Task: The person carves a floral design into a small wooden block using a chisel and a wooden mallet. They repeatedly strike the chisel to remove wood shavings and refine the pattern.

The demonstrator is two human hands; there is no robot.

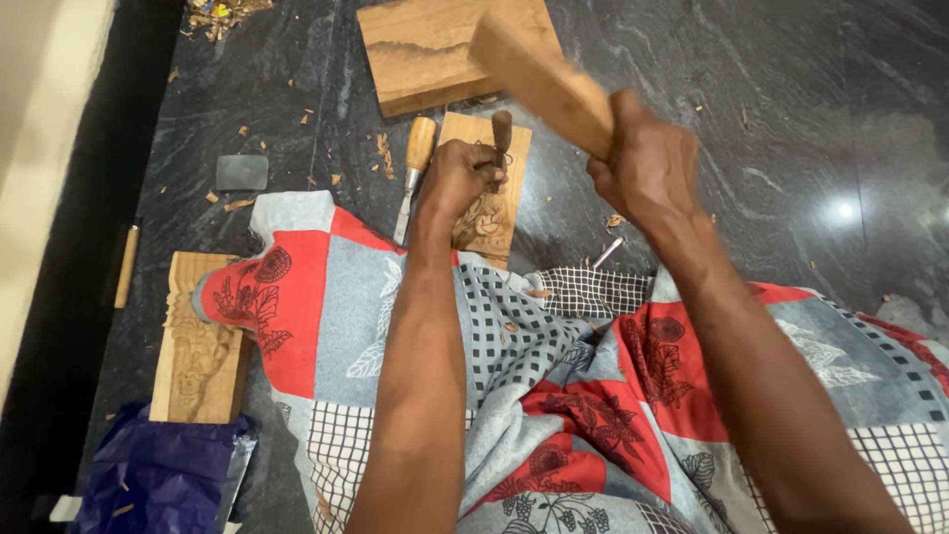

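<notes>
small carved panel (491, 203): on floor (791, 129); spare chisel (413, 170) just left, plank (435, 49) behind, second carved panel (198, 346) far left.

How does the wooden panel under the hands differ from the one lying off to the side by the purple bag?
The panel under the left hand is being carved; the side panel lies untouched. The worked panel is partly hidden by hand and cloth; the side panel shows its full relief. Both are pale carved wood on the dark floor.

— What have you got on?
— Nothing on my arms (420, 396), bare to the elbow and past. Over my legs, a wrap (554, 396) in red and grey patches, dark flower prints, small black-and-white checks.
</notes>
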